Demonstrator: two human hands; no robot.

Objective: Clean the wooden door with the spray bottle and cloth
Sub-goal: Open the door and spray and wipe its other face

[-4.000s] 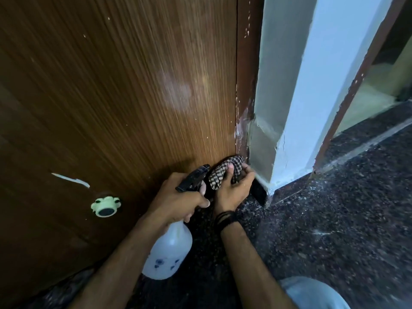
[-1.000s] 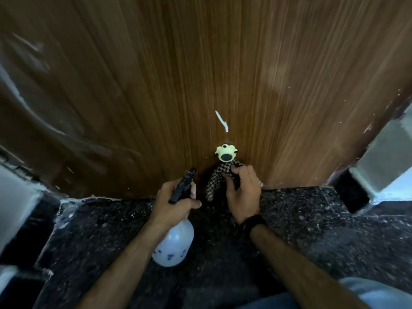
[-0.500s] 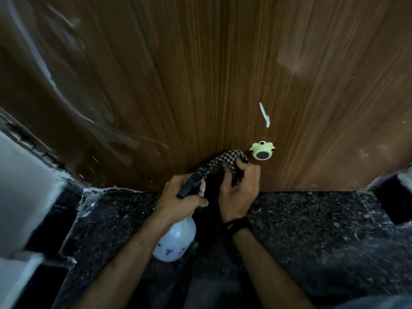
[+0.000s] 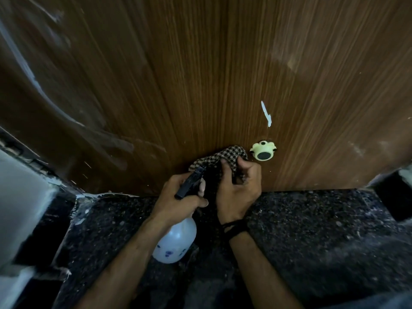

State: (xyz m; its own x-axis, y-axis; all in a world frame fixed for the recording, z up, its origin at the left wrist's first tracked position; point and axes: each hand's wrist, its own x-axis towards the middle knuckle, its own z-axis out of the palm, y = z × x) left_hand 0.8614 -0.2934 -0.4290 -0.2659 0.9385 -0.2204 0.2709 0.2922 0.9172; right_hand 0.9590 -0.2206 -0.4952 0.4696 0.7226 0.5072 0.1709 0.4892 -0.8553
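Door [image 4: 200, 85]: wood panel straight ahead, bottom edge at the dark floor [image 4: 312, 230]. Right hand [image 4: 238, 192] grips checked cloth [image 4: 223, 157] against it, just left of pale green stopper [image 4: 263, 150]. Left hand [image 4: 176, 197] grips spray bottle [image 4: 176, 241].

Both forearms extended forward and down, converging toward the centre. The left hand [image 4: 178, 195] was curled closed around what it held, thumb wrapped across the front. The right hand [image 4: 239, 190], a dark band at its wrist, had its fingers bent in a grip, knuckles up.
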